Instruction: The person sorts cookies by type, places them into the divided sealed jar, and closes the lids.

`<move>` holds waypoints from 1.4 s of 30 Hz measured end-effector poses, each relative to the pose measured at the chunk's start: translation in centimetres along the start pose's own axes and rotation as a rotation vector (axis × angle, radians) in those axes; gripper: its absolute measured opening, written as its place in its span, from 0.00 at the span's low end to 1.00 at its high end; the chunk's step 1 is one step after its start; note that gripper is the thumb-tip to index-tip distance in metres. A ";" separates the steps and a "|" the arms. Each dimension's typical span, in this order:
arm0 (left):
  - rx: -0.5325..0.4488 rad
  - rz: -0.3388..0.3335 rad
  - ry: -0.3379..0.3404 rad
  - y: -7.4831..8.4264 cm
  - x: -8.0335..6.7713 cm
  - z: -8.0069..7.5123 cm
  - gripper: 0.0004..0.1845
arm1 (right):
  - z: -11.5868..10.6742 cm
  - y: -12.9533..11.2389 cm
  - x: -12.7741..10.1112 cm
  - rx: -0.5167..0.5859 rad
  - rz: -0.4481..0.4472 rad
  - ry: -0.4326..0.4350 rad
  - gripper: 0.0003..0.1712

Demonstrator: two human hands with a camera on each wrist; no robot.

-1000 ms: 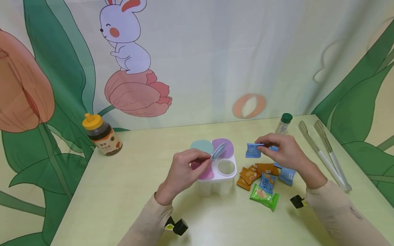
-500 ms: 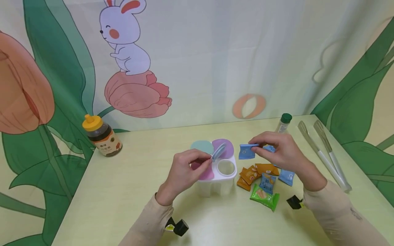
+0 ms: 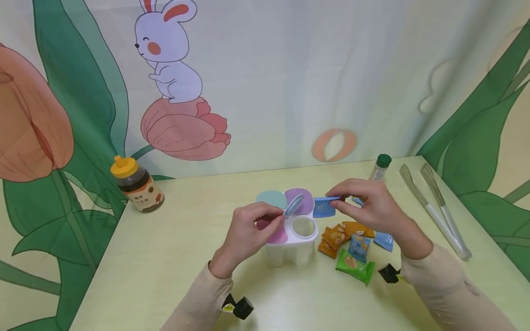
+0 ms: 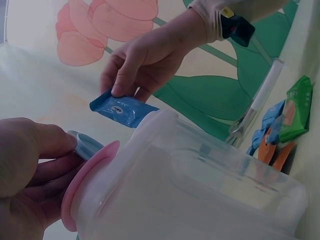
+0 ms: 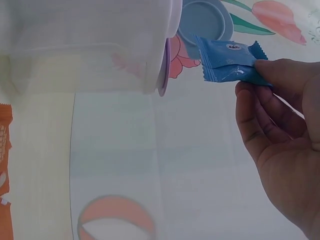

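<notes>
My left hand [image 3: 253, 230] pinches a pale blue round lid [image 3: 293, 205] and holds it tilted up at the container [image 3: 290, 253]. This white translucent box has a round opening [image 3: 304, 226] showing at its front right; teal [image 3: 271, 198], purple [image 3: 304, 198] and pink [image 3: 278, 233] lids cover the other spots. Between thumb and fingertips, my right hand [image 3: 370, 202] grips a small blue snack packet [image 3: 324, 207] by one end. The packet hangs beside the container's right rim. In the right wrist view the blue packet [image 5: 232, 62] overlaps the raised blue lid [image 5: 202, 22].
Orange [image 3: 336, 235], blue [image 3: 359, 247] and green [image 3: 354, 265] snack packets lie right of the container. Behind them stands a green-capped jar [image 3: 379, 168]. Whisk-like metal tools [image 3: 439, 211] lie at the far right, and a yellow-capped bottle [image 3: 138, 186] stands at the left.
My right hand has carried the blue packet leftward, from above the pile to the container's right rim. The left hand keeps the lid raised in the same place.
</notes>
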State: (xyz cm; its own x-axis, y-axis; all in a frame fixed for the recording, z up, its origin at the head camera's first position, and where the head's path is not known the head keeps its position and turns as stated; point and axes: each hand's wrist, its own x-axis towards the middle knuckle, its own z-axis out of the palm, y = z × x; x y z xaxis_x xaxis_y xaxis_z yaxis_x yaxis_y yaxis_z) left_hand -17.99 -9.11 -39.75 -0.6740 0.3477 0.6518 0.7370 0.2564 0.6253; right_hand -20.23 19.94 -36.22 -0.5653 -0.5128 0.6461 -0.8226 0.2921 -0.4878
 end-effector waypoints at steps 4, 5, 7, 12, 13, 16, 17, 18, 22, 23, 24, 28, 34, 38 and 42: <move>-0.001 0.002 0.004 0.1 0.0 0.0 0.04 | 0.2 -0.3 0.2 0.009 0.026 -0.018 0.18; -0.001 0.001 0.002 0.1 0.0 0.0 0.04 | 0.3 -0.4 0.2 0.012 0.021 -0.019 0.19; 0.002 -0.003 -0.001 0.2 0.0 0.0 0.04 | 0.4 -0.6 0.3 0.019 0.014 -0.021 0.19; 0.008 -0.010 -0.001 0.1 0.0 0.0 0.04 | 0.7 -0.7 0.8 0.033 0.011 -0.028 0.18; 0.009 -0.010 0.001 0.1 0.0 0.0 0.04 | 0.8 -0.7 0.8 0.036 0.013 -0.030 0.18; 0.013 -0.008 0.008 0.2 0.0 -0.1 0.05 | 1.0 -0.8 1.1 0.053 0.013 -0.037 0.17; 0.014 -0.008 0.008 0.2 0.0 -0.1 0.05 | 1.1 -0.8 1.2 0.061 0.011 -0.039 0.17; 0.017 -0.007 0.008 0.2 0.0 -0.1 0.05 | 1.2 -0.8 1.2 0.066 0.009 -0.040 0.17; 0.016 -0.006 0.004 0.2 0.0 -0.1 0.06 | 1.5 -0.9 1.2 0.074 0.002 -0.037 0.17; 0.015 -0.006 0.003 0.2 0.0 -0.1 0.06 | 1.6 -1.0 1.2 0.079 0.002 -0.038 0.17; 0.010 -0.008 0.002 0.2 0.0 -0.1 0.06 | 1.7 -1.0 1.2 0.085 0.005 -0.038 0.17; -0.003 -0.020 -0.001 0.2 -0.1 0.0 0.05 | 2.1 -1.1 1.1 0.114 0.022 -0.042 0.17; -0.012 -0.036 -0.004 0.1 -0.1 -0.1 0.06 | 2.7 -1.2 1.2 0.114 0.022 -0.036 0.15; -0.013 -0.045 -0.010 0.1 -0.1 -0.1 0.05 | 3.0 -1.3 1.3 0.143 0.024 -0.042 0.15; -0.017 -0.053 -0.014 0.0 -0.2 0.0 0.06 | 3.2 -1.1 1.1 0.157 0.012 -0.047 0.15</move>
State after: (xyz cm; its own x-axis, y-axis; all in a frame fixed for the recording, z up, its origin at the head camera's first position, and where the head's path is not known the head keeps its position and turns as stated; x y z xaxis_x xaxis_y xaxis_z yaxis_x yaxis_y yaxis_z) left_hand -17.88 -9.18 -39.85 -0.7112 0.3471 0.6114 0.6993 0.2592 0.6662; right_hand -19.76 16.49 -36.81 -0.5687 -0.5485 0.6130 -0.7938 0.1709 -0.5836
